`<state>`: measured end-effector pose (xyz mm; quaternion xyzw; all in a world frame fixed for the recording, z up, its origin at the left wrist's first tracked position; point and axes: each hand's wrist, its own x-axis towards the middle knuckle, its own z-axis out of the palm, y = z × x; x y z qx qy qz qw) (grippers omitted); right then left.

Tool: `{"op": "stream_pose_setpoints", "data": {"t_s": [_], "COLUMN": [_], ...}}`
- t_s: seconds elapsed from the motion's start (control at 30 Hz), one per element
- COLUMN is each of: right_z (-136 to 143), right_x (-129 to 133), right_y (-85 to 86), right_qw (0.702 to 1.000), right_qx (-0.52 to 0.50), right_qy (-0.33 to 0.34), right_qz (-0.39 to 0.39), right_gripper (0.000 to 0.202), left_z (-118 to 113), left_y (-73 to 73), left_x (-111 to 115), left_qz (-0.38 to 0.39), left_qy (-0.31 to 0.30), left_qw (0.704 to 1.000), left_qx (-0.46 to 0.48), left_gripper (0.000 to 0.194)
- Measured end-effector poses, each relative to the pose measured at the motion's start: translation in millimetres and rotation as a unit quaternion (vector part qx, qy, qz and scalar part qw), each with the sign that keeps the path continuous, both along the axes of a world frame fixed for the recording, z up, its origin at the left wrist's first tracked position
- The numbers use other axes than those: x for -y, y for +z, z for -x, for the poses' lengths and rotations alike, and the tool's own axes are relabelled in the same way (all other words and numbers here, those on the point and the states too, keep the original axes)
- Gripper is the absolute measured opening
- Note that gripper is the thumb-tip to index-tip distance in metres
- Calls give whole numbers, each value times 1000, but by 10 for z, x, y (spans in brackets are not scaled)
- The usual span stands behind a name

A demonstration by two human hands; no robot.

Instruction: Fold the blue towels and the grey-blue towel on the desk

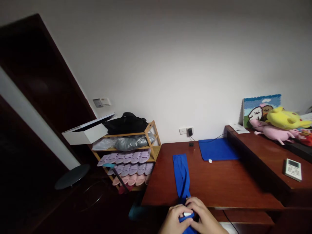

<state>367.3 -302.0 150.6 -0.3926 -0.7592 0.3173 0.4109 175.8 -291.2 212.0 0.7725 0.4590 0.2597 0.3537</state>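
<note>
A long strip of folded blue cloth (181,172) lies on the brown table (226,182) and runs down over its front edge. At that edge my left hand (175,218) and my right hand (200,213) are close together, fingers curled round the near end of the cloth. A small white patch (187,214) shows on the cloth between them. Farther back on the table lies a flat blue cloth (218,149) with a small white tag at its front edge.
Left of the table stands a wooden rack (156,151) with slippers, a black bag (126,123) and a white box (85,135). A round stool (72,176) is farther left. Plush toys (275,130) and a calculator-like device (293,169) lie on the raised right-hand surface.
</note>
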Motion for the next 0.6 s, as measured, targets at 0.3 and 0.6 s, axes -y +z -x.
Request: {"op": "stream_pose_setpoints", "data": {"t_s": [0.3,0.6], "right_z": [-116,-682], "right_x": [219,349], "right_y": [629,1046], "right_qw": [997,995], "right_qx": [72,65], "right_qy": [-9,-63], "right_qz": [32,36], "right_gripper": [27,41], "left_z": [441,1670], "left_y": [616,1093], "left_x": [322,666], "left_qz": [-162,-427], "left_qy": [61,356], "left_qw": [984,822], "left_qx": [31,-119], "left_gripper": [21,30]}}
